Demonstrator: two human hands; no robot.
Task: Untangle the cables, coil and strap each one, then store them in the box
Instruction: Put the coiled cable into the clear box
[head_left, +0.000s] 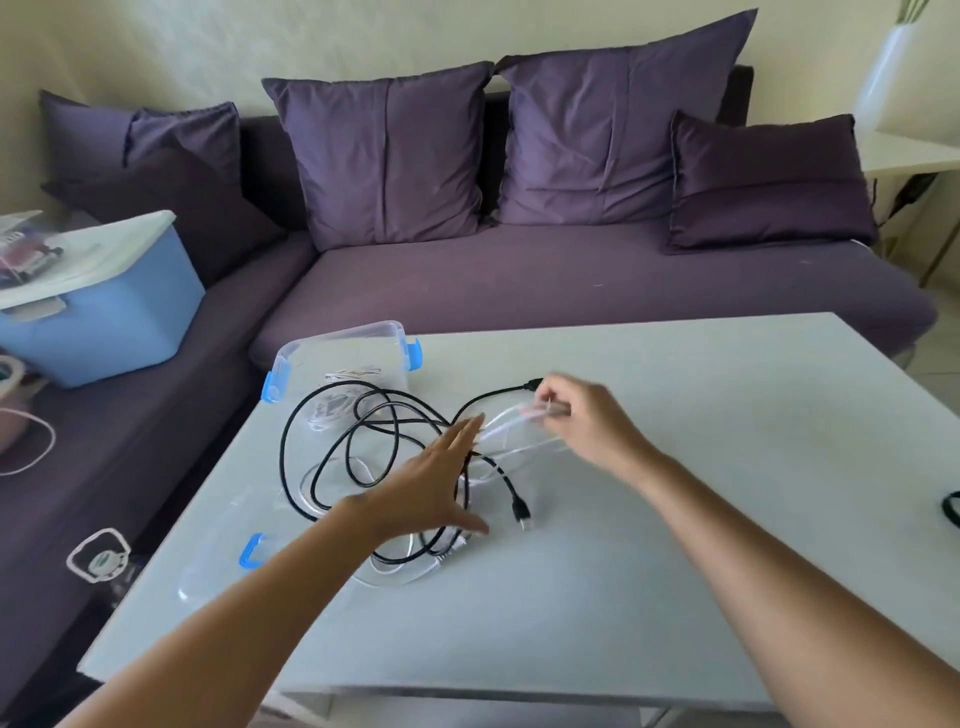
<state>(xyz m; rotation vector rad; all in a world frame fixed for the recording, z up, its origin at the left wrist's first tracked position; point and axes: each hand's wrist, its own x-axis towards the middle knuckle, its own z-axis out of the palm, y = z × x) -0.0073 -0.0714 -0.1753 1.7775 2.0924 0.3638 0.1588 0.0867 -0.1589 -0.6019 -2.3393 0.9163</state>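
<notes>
A tangle of black cable and white cable lies on the pale table. My left hand hovers flat over the tangle, fingers straight. My right hand pinches a blurred white cable near its end and lifts it off the table, beside a black plug. Another black plug lies to the right of the tangle. A clear box with blue clips stands at the table's far left, with a coiled white cable inside. Its clear lid lies at the near left.
A purple sofa with cushions runs behind and to the left of the table. A blue bin with a white lid sits on the sofa. A black object shows at the right table edge. A white side table stands far right.
</notes>
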